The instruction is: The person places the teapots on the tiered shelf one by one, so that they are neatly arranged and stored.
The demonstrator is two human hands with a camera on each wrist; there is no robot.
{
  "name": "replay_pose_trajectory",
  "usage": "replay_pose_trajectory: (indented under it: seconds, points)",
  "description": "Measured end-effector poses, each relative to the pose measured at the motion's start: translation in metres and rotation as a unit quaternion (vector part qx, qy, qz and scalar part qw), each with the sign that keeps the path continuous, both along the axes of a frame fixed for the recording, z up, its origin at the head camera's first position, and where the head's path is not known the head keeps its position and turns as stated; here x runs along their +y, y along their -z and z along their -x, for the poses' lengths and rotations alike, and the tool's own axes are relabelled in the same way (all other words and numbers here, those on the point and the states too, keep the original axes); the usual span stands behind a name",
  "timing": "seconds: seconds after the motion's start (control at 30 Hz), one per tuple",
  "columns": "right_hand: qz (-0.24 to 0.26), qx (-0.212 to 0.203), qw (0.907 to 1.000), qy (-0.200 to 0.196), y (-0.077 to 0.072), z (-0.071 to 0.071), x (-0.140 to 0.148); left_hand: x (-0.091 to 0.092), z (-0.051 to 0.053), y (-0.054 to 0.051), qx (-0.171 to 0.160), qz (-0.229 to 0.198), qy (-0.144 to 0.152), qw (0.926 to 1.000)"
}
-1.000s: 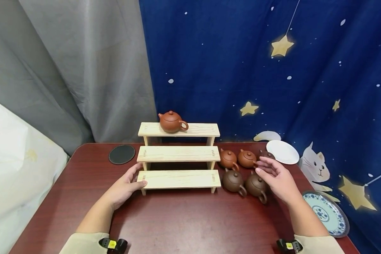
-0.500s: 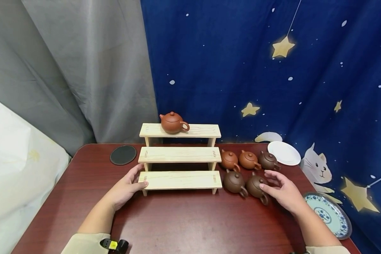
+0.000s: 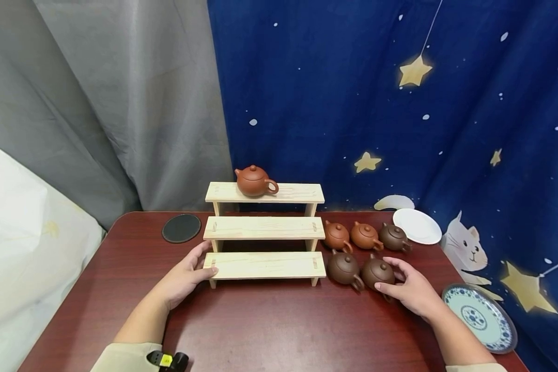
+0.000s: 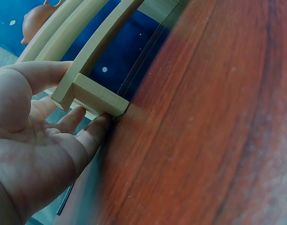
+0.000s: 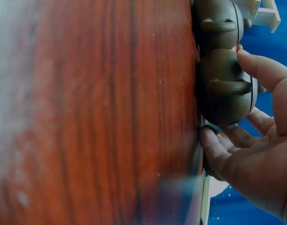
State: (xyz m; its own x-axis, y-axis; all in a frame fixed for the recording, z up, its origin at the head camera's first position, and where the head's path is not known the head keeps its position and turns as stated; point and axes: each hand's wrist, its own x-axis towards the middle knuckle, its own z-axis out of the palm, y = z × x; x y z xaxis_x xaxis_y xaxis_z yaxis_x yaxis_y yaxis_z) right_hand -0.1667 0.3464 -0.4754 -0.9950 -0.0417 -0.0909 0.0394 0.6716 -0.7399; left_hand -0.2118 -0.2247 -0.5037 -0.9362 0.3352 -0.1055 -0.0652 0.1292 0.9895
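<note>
My left hand (image 3: pixel 186 277) holds the left end of the lowest step of a three-tier wooden display stand (image 3: pixel 265 265). Its thumb lies over the board, with the fingers against the leg (image 4: pixel 99 96) in the left wrist view. On the right, my right hand (image 3: pixel 411 289) grips a dark brown teapot (image 3: pixel 376 271), thumb on the near side and fingers around the far side; the hand partly hides the handle. The right wrist view shows this teapot (image 5: pixel 223 105) standing on the table. Beside it is another dark brown teapot (image 3: pixel 344 267). A reddish teapot (image 3: pixel 252 182) sits on the top step.
Behind the gripped teapot stand two reddish teapots (image 3: pixel 337 236) (image 3: pixel 365 235) and a smaller dark teapot (image 3: pixel 393 236). A white plate (image 3: pixel 417 226) lies at the back right, a blue-patterned plate (image 3: pixel 474 316) at the right edge. A black round coaster (image 3: pixel 181 228) lies left of the stand.
My right hand has come down and towards me from above the back row, and now closes around the front right dark teapot. My left hand stays on the stand.
</note>
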Motion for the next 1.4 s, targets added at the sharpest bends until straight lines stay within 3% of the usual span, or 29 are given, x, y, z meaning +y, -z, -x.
replay_pose_trajectory:
  seconds: [0.37,0.67,0.83,1.0,1.17,1.4]
  points:
    - [-0.005,0.0,1.0,0.005,0.003,0.002,-0.001,0.001,-0.001,0.001,0.001,-0.002,0.0,1.0]
    - [-0.027,0.036,0.999,0.004,-0.003,0.002,0.002,0.001,0.0,0.0,-0.001,0.0,0.0,1.0]
    - [-0.028,0.057,0.9979,0.005,-0.025,0.001,0.002,0.002,0.0,-0.001,-0.001,0.003,-0.002,1.0]
    - [-0.015,0.095,0.9954,-0.004,-0.058,0.006,-0.005,0.002,0.0,-0.002,0.001,0.004,-0.003,1.0]
    - [0.027,0.137,0.9895,-0.039,-0.088,0.022,-0.025,0.001,-0.001,-0.002,0.001,0.005,-0.004,1.0]
    - [0.063,0.132,0.9867,-0.07,-0.118,0.051,-0.061,0.001,-0.001,-0.002,-0.001,0.005,-0.004,1.0]
